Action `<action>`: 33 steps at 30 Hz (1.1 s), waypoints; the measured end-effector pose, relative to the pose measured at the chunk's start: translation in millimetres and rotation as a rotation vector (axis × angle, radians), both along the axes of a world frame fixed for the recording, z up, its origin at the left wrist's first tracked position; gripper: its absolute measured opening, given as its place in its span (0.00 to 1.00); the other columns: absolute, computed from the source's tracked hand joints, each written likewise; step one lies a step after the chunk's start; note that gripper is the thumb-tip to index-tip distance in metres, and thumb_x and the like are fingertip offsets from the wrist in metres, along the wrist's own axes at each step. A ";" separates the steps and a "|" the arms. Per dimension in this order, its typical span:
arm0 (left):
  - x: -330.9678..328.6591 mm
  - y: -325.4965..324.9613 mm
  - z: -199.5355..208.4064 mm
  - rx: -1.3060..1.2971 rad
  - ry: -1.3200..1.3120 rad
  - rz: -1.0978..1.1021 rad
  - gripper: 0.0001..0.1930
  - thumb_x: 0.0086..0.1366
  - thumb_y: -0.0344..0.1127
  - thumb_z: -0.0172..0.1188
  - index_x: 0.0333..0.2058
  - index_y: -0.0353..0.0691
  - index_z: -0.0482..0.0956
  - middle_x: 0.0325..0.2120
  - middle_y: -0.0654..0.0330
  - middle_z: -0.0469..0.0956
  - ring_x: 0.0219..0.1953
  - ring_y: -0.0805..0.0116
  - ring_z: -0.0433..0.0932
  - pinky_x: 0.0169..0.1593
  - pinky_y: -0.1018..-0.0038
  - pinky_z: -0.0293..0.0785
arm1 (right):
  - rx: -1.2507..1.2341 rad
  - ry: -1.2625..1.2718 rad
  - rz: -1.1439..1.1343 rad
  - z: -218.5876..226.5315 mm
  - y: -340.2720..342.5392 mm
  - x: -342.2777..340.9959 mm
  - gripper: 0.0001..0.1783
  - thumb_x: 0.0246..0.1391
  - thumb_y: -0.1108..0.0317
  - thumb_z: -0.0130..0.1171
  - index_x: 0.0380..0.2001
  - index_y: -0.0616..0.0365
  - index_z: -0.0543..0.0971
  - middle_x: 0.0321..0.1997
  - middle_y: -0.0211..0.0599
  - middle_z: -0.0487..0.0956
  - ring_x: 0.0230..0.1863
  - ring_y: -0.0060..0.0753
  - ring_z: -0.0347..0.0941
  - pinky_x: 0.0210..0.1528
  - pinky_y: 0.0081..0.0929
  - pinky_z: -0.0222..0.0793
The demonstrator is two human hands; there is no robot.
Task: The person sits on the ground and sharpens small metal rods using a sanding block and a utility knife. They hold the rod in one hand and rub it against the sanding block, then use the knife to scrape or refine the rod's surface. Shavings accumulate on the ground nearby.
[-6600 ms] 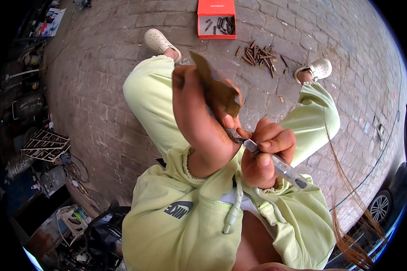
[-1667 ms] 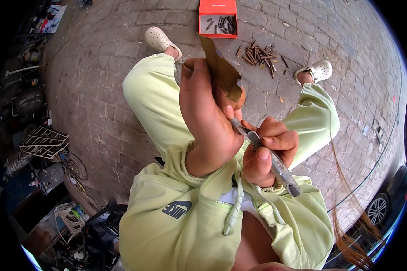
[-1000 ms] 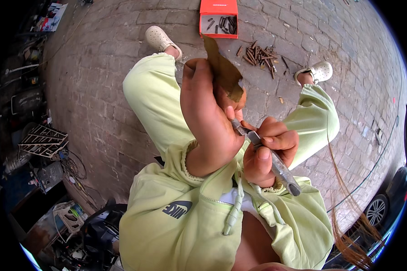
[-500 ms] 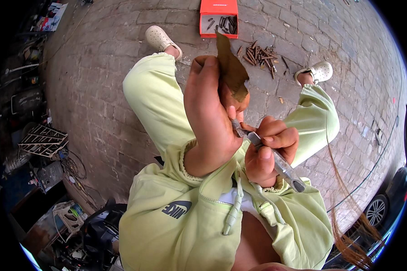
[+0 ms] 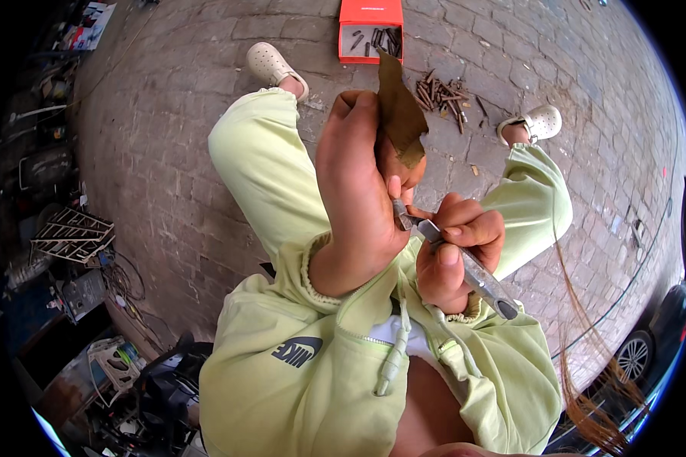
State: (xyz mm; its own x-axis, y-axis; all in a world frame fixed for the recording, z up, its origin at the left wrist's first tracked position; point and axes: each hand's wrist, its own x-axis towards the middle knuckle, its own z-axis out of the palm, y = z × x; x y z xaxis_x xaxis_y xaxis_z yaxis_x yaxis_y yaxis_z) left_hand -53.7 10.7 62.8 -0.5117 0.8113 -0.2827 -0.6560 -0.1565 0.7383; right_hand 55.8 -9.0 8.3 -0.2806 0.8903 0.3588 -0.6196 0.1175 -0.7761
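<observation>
My left hand (image 5: 351, 183) is closed on a torn, brown piece of sandpaper (image 5: 400, 114), which sticks up past its fingers. In its lower fingers sits a short grey metal piece (image 5: 400, 211), partly hidden by the hand. My right hand (image 5: 461, 251) grips a grey metal hand tool (image 5: 484, 282) with a rounded end that points down and right. The tool's other end meets the short metal piece, and its exact kind cannot be made out. Both hands are held close together above my lap.
On the brick paving stands an open red box (image 5: 370, 34) with several dark metal bits. Right of it lies a pile of rusty bits (image 5: 443, 95). Metal racks (image 5: 72, 234), cables and clutter line the left side. A dark car (image 5: 652, 343) is at the lower right.
Both hands have shifted slightly to the right with what they hold. The sandpaper has turned a little more upright. Both grips look the same.
</observation>
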 end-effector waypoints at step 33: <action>-5.1 6.0 -28.6 0.666 -0.613 -0.390 0.09 0.69 0.36 0.35 0.41 0.41 0.63 0.08 0.71 0.58 0.10 0.80 0.49 0.15 0.82 0.46 | 0.165 -0.078 -0.014 -1.4 5.1 8.6 0.12 0.48 0.75 0.57 0.35 0.60 0.67 0.28 0.39 0.71 0.24 0.24 0.61 0.28 0.23 0.60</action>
State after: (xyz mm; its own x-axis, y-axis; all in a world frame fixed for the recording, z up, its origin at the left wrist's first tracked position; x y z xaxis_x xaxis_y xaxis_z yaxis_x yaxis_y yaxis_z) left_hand -58.8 16.7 34.2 -0.0916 0.9818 0.1665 -0.9898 -0.1080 0.0928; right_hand 64.4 -3.9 6.9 -0.3008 0.8252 0.4782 -0.5558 0.2558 -0.7910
